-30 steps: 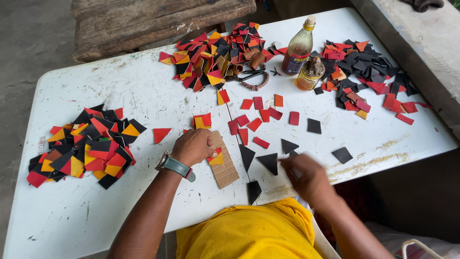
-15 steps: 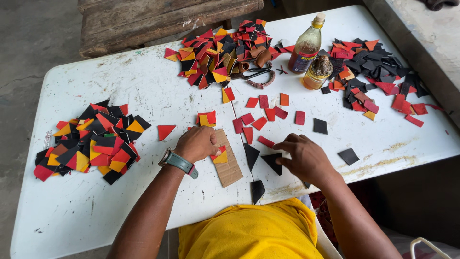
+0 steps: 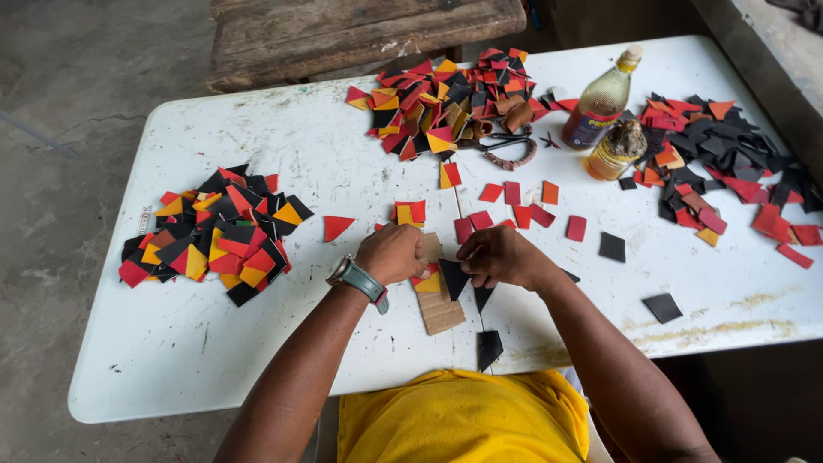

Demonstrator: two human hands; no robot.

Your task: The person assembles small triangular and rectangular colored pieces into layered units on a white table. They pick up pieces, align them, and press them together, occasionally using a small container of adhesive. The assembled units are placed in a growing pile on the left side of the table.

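Note:
My left hand (image 3: 396, 252), with a watch on its wrist, presses down on a brown cardboard strip (image 3: 439, 310) that carries small red and yellow pieces (image 3: 428, 282). My right hand (image 3: 500, 255) pinches a black triangle (image 3: 453, 277) at the strip's right edge. Two more black pieces lie just below, one (image 3: 483, 296) beside the strip and one (image 3: 489, 347) near the table's front edge. Both hands are close together at the front middle of the white table (image 3: 283, 150).
Heaps of red, yellow and black cut pieces lie at the left (image 3: 214, 231), back middle (image 3: 446, 99) and right (image 3: 729, 146). A bottle (image 3: 603, 99), a jar (image 3: 615, 150) and scissors (image 3: 501, 147) stand at the back. Loose red pieces (image 3: 514, 201) and black squares (image 3: 663, 306) are scattered.
My right hand has moved left from the black pieces to the cardboard strip, bringing a black triangle with it. My left hand has stayed on the strip.

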